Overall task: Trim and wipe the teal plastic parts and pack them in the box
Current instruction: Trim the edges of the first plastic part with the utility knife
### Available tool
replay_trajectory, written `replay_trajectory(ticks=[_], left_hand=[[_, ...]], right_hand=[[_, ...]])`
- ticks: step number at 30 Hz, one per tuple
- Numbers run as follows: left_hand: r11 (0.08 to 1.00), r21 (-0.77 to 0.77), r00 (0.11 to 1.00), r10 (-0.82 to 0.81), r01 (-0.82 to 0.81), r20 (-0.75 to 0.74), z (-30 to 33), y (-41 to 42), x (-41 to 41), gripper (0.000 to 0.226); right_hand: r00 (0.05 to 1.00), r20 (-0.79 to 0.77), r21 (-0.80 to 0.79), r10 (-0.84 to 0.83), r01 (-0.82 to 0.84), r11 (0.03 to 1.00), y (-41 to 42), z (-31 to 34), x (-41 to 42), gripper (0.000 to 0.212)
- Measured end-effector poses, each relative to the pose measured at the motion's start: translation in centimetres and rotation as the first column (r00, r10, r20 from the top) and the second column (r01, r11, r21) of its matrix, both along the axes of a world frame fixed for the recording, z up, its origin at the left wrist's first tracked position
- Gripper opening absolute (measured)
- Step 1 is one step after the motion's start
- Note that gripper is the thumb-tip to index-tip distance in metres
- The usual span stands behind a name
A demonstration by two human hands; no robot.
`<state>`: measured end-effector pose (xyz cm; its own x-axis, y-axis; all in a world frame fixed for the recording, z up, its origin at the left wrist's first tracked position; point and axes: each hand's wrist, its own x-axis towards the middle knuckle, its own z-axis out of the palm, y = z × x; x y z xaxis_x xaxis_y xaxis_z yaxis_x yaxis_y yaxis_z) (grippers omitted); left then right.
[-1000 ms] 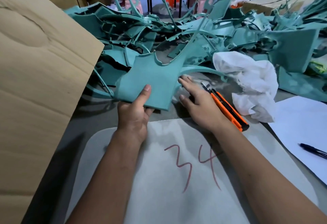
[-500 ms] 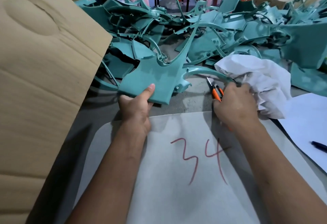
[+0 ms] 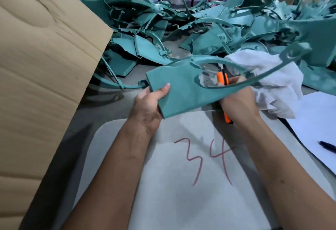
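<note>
My left hand (image 3: pixel 148 102) grips the lower left corner of a flat teal plastic part (image 3: pixel 183 86), thumb on top, and holds it tilted above the table with its long thin arm reaching up to the right. My right hand (image 3: pixel 236 99) sits partly behind that part and grips an orange and black utility knife (image 3: pixel 222 78), whose tail shows below the fist. A crumpled white cloth (image 3: pixel 269 79) lies just right of that hand. A large heap of teal parts (image 3: pixel 181 24) covers the back of the table. The cardboard box flap (image 3: pixel 41 62) rises at the left.
A grey board with "34" in red (image 3: pixel 200 159) lies under my forearms. White paper (image 3: pixel 320 124) with a dark pen (image 3: pixel 327 146) lies at the right. Stools and table legs stand beyond the heap.
My right hand went from resting by the knife to gripping it and lifting it. My left hand raised the teal part and swung it to the right, across the right hand.
</note>
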<state>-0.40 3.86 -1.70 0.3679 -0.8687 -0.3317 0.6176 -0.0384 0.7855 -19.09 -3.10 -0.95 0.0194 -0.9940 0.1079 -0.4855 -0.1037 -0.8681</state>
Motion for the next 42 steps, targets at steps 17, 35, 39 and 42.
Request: replay_trajectory(ticks=[17, 35, 39, 42], left_hand=[[0.968, -0.001, 0.961, 0.248, -0.250, 0.124, 1.0, 0.4, 1.4, 0.022], [0.981, -0.158, 0.375, 0.106, 0.111, 0.921, 0.6, 2.5, 4.4, 0.077], [0.972, -0.231, -0.197, 0.234, 0.041, 0.952, 0.5, 2.0, 4.1, 0.036], [0.933, -0.358, -0.263, 0.356, 0.044, 0.897, 0.1, 1.4, 2.9, 0.020]], right_hand=[[0.505, 0.857, 0.106, 0.108, -0.376, 0.921, 1.6, 0.5, 1.9, 0.024], [0.333, 0.941, 0.230, -0.065, -0.486, 0.843, 0.8, 0.0, 2.2, 0.011], [0.348, 0.934, 0.260, -0.074, -0.524, 0.811, 0.5, 0.4, 1.5, 0.012], [0.347, 0.933, 0.282, -0.096, -0.536, 0.796, 0.4, 0.8, 1.2, 0.021]])
